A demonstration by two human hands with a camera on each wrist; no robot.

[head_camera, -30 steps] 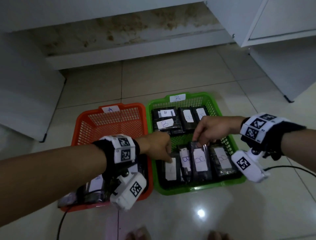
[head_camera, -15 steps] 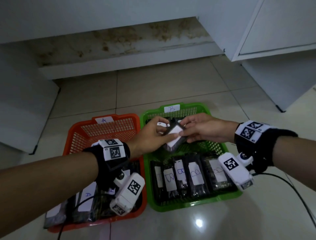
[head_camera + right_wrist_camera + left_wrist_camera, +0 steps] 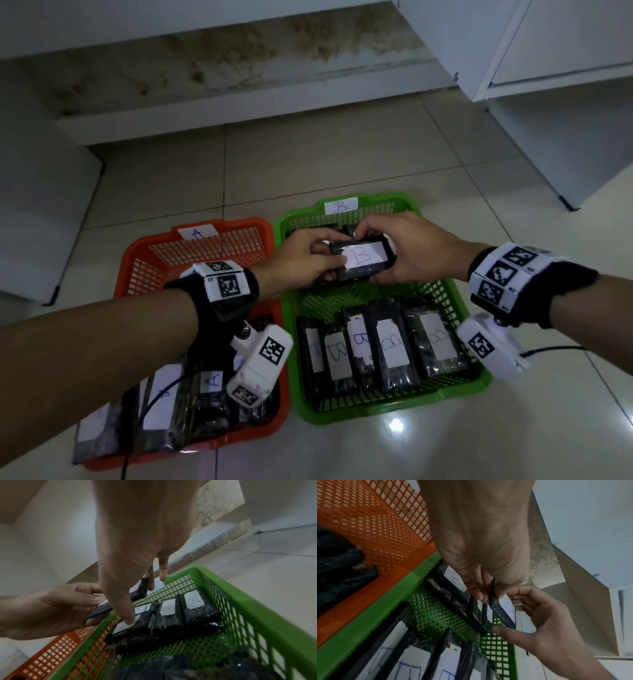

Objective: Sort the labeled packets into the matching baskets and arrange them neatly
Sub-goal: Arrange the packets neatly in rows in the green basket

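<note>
A black packet (image 3: 363,261) with a white label marked B is held level above the far half of the green basket (image 3: 459,301). My left hand (image 3: 308,260) pinches its left end and my right hand (image 3: 397,253) grips its right end. In the left wrist view the packet (image 3: 502,613) shows edge-on between both hands. In the right wrist view the packet (image 3: 139,592) sits under my right fingers. Several B packets (image 3: 390,349) lie in a row along the basket's near side, more (image 3: 171,614) at its far end. The orange basket (image 3: 144,260), tagged A, holds A packets (image 3: 161,397) at its near end.
Both baskets stand side by side on a glossy tiled floor (image 3: 342,161). White cabinets (image 3: 565,85) rise at the right and a stained white plinth (image 3: 239,102) runs along the back. A black cable (image 3: 555,350) trails from my right wrist camera.
A second ago both hands were down at the near row of B packets. They have lifted one B packet, carried it toward the basket's far half and turned it level, label up.
</note>
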